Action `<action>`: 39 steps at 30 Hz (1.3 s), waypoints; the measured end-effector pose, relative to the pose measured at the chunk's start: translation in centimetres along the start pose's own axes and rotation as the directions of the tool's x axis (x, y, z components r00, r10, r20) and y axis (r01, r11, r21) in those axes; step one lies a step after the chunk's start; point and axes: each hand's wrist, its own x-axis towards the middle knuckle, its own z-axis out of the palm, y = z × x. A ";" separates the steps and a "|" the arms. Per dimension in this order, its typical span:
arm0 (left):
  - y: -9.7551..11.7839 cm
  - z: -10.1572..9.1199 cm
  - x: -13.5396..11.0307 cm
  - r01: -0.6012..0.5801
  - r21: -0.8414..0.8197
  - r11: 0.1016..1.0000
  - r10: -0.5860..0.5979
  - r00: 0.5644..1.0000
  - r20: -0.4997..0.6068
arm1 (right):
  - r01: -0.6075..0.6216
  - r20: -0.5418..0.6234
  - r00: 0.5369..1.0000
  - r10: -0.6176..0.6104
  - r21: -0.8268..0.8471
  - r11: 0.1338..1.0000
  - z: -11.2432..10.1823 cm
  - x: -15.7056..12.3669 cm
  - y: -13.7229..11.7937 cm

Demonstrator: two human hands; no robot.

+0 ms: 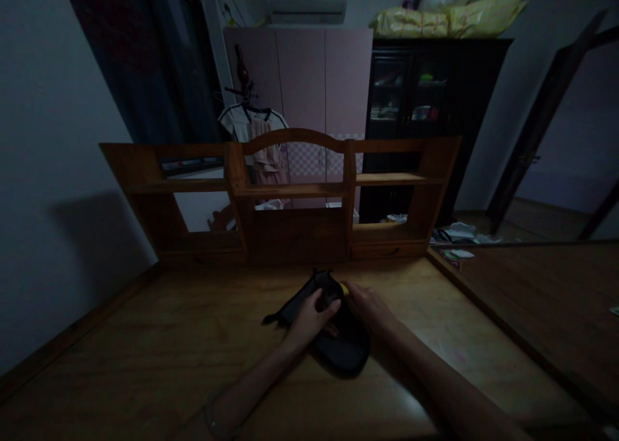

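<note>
On the wooden surface lies a black fabric pouch (345, 351), its upper part opened out. My left hand (308, 315) is closed on the pouch's edge near the opening, thumb across it and some fingertips showing below. At the upper right of the opening, my right hand (370, 305) has its fingers closed around a small yellow object (344, 289), of which only one end shows. A dark strap or tab sticks out at the pouch's left. What is inside the pouch is too dark to make out.
A wooden headboard with shelves (294, 189) stands behind the surface. Raised wooden rims border it at left and right. Farther off are a pink wardrobe (302, 80), a black cabinet (435, 86), hanging clothes (265, 128) and yellow bags (449, 19). The room is dim.
</note>
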 end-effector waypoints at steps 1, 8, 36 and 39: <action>-0.2 0.0 0.1 -0.019 0.002 1.000 0.019 1.000 -0.013 | 0.001 -0.001 1.000 -0.001 0.019 1.000 -0.2 -0.1 -0.2; -0.6 -0.3 0.8 0.111 -0.111 0.988 -0.110 0.994 0.014 | -0.038 -0.099 0.993 0.063 0.232 0.972 -0.8 -0.1 -0.4; 1.5 -0.8 0.3 0.109 -0.194 0.975 -0.100 0.994 0.054 | -0.302 0.288 0.952 0.105 0.813 0.497 1.2 0.7 1.4; 1.7 -1.1 0.0 0.081 -0.206 0.975 -0.069 0.995 0.067 | -0.299 0.300 0.951 0.071 0.842 0.449 0.6 0.4 0.5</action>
